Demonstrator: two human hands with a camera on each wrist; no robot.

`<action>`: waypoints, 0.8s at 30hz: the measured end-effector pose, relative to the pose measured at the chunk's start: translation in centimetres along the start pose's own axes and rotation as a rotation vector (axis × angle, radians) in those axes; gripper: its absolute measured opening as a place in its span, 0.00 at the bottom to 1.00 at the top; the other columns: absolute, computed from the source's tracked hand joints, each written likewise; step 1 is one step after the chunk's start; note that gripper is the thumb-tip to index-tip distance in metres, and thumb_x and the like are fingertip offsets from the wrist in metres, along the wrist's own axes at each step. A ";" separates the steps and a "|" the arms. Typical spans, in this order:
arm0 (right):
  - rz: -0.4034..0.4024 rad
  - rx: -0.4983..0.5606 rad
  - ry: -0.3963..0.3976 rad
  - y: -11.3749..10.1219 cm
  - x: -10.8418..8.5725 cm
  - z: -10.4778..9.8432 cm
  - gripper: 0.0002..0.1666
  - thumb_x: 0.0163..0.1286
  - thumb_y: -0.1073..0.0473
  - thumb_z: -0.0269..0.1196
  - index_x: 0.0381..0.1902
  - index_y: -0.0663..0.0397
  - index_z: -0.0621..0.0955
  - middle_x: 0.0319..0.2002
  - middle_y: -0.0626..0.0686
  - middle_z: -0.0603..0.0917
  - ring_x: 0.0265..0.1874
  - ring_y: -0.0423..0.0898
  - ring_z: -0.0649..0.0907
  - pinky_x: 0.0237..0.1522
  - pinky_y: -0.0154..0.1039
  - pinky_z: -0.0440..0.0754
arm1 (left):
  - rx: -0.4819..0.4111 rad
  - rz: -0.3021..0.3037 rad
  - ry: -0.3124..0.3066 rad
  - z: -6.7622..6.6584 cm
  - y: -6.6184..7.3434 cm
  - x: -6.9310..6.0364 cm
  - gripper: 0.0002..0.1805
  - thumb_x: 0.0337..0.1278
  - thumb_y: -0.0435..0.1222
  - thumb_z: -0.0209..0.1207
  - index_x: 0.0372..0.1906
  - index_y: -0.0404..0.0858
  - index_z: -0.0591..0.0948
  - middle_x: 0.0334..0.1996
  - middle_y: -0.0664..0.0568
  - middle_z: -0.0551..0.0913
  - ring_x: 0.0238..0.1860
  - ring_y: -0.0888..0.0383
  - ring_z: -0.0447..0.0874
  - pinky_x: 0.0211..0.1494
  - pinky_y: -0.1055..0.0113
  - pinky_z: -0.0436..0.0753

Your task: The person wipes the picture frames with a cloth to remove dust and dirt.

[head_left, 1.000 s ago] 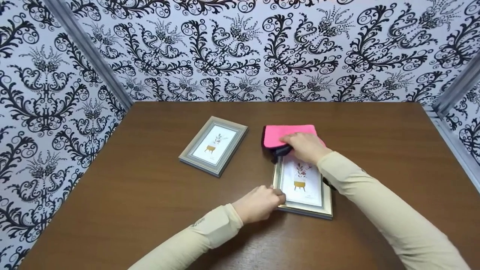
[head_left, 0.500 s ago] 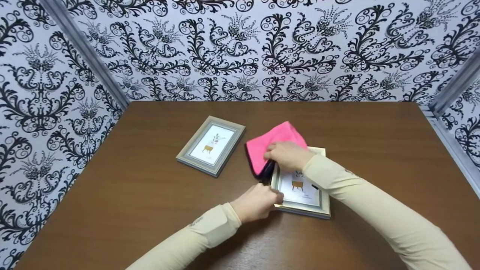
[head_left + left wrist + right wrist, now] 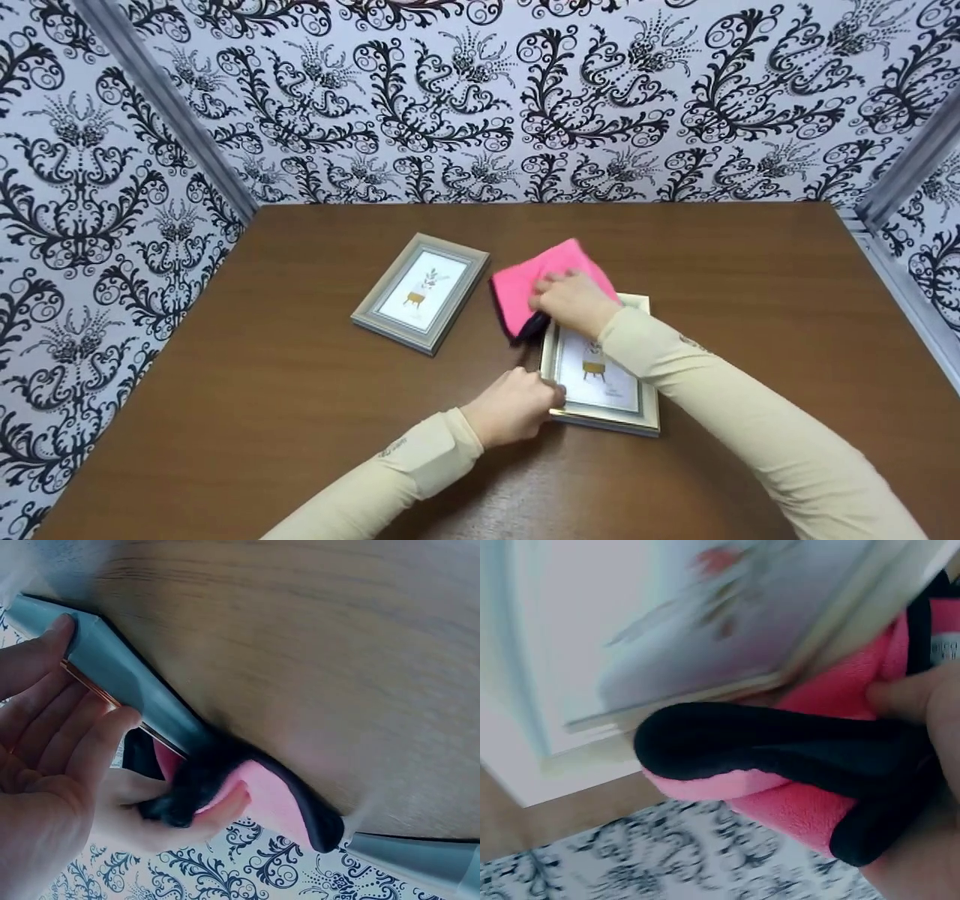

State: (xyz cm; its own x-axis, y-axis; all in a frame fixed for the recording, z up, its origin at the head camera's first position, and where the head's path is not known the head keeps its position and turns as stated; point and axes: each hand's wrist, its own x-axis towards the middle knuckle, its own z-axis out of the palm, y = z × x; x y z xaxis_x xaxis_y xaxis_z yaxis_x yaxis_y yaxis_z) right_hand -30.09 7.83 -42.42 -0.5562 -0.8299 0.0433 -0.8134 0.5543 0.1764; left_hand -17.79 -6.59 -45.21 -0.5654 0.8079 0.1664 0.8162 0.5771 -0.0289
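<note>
A pale gold picture frame [image 3: 600, 382] with a plant print lies face up at the table's centre right. My left hand [image 3: 514, 409] grips its near left corner; in the left wrist view the thumb and fingers [image 3: 105, 742] pinch the side rail [image 3: 135, 675]. Over the frame's far left corner, my right hand [image 3: 574, 300] holds a folded pink cloth [image 3: 525, 289] with black edging. The right wrist view shows the cloth [image 3: 795, 817] bunched between thumb and fingers, against the frame's rim. My right hand and sleeve hide the upper part of the print.
A second, silver-grey picture frame [image 3: 421, 292] lies face up to the left, a short way from the cloth. Both rest on a brown wooden table [image 3: 300, 375]. Patterned black-and-white walls [image 3: 465, 97] close off the back and sides.
My right hand has slid the cloth leftward and a little nearer, from the frame's far edge to its far left corner. The left hand keeps its grip in place.
</note>
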 end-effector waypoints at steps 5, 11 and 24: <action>0.186 0.071 -0.042 1.5 0.3 0.6 0.17 0.66 0.68 0.59 0.52 0.52 0.81 0.50 0.58 0.82 0.48 0.57 0.81 0.48 0.55 0.79 | -0.018 -0.007 -0.013 -0.1 0.0 0.1 0.08 0.41 0.30 0.68 0.23 0.44 0.79 0.20 0.59 0.79 0.20 0.58 0.80 0.24 0.64 0.79; 0.237 0.142 0.055 0.0 -0.4 0.7 0.14 0.55 0.76 0.60 0.40 0.62 0.79 0.29 0.60 0.81 0.26 0.56 0.81 0.24 0.49 0.82 | -0.023 -0.013 -0.013 -0.1 0.0 0.1 0.08 0.42 0.30 0.68 0.24 0.44 0.81 0.20 0.60 0.80 0.21 0.59 0.80 0.24 0.66 0.79; 0.073 0.350 0.062 -3.7 -5.1 -1.7 0.19 0.49 0.75 0.62 0.42 0.62 0.81 0.24 0.55 0.80 0.23 0.54 0.79 0.27 0.51 0.79 | -0.001 -0.012 0.040 0.3 -0.2 -0.2 0.09 0.38 0.30 0.70 0.22 0.43 0.79 0.19 0.59 0.77 0.22 0.57 0.77 0.25 0.62 0.77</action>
State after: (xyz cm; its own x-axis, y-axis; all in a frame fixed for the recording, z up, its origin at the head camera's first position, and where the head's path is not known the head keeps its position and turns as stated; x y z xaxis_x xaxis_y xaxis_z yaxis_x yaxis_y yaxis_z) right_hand -23.93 9.89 -41.61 -0.6119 -0.7840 0.1046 -0.7872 0.5909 -0.1763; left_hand -17.84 -6.79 -45.56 -0.5697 0.7957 0.2056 0.8097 0.5863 -0.0255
